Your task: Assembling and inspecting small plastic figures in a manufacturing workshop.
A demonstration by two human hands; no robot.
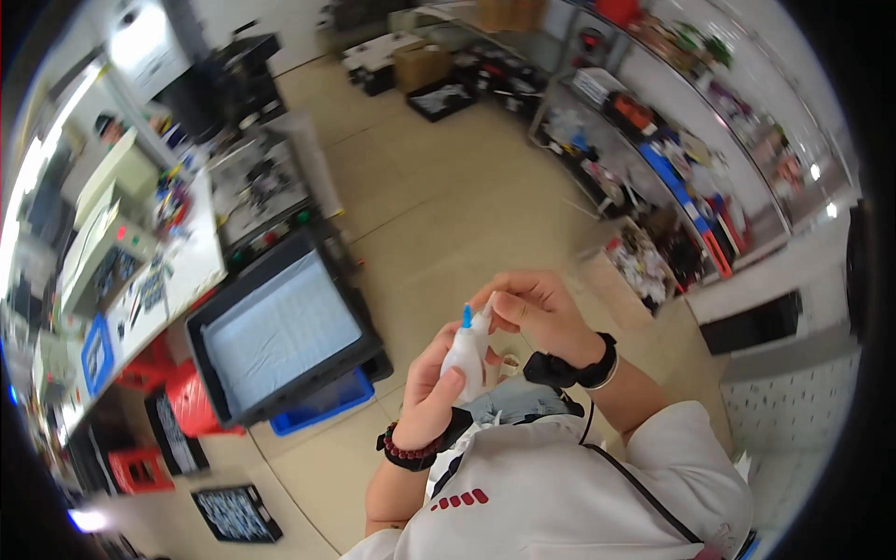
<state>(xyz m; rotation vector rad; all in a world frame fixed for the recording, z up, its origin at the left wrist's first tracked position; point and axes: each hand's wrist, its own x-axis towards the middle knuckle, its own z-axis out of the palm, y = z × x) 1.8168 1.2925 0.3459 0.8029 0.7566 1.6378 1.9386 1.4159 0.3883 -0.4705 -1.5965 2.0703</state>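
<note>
Head view, hands: both raised in front of the chest, over bare tan floor, nothing carrying them.
Left hand (431, 392): fingers wrapped shut round the body of a small white squeeze bottle (465, 359), thumb pressed across its front; the grip keeps it upright, nozzle up.
Bottle tip: blue nozzle (466, 316) stands clear above the left fingers.
Right hand (537, 313): fingertips pinched together on something small and white just beside the nozzle, likely the cap, though too blurred to be sure.
Wrists: dark red bead bracelet (408, 453) on the left, black watch band (569, 366) on the right.
Bottle label: none legible; plain white body.
Left of the hands: black tray (280, 331) with a pale sheet inside, resting tilted on a blue crate (322, 403).
Far left: white workbench (173, 271), its near edge crowded with small coloured items; red stools (149, 369) under it.
Lower left floor: flat black tray (236, 513) of small parts.
Right side: long shelving (653, 140) packed with mixed coloured packages, blue and red bins along its front edge.
Top centre: cardboard box (420, 65) on the floor.
</note>
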